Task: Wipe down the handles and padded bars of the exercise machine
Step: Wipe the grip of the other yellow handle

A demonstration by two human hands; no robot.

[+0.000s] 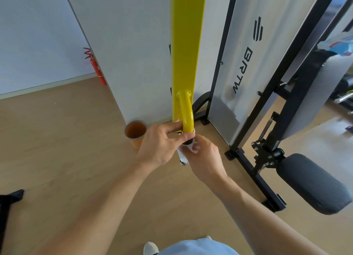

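Observation:
A yellow machine arm (186,35) runs down the middle of the view, and a curved yellow handle tube (186,111) hangs from it. Below its chrome collar is a dark grip (187,142), mostly wrapped in a white cloth (182,156). My left hand (160,145) pinches the top of the grip just under the collar. My right hand (205,157) is closed around the cloth on the grip from the right. A black padded roller (313,184) sticks out at the lower right, apart from both hands.
An orange cup-like container (135,131) stands on the wood floor left of the handle. A red fire extinguisher (97,69) leans at the wall. The weight-stack cover (248,63) and black frame base (254,174) stand to the right. A dark object (9,199) lies at the left edge.

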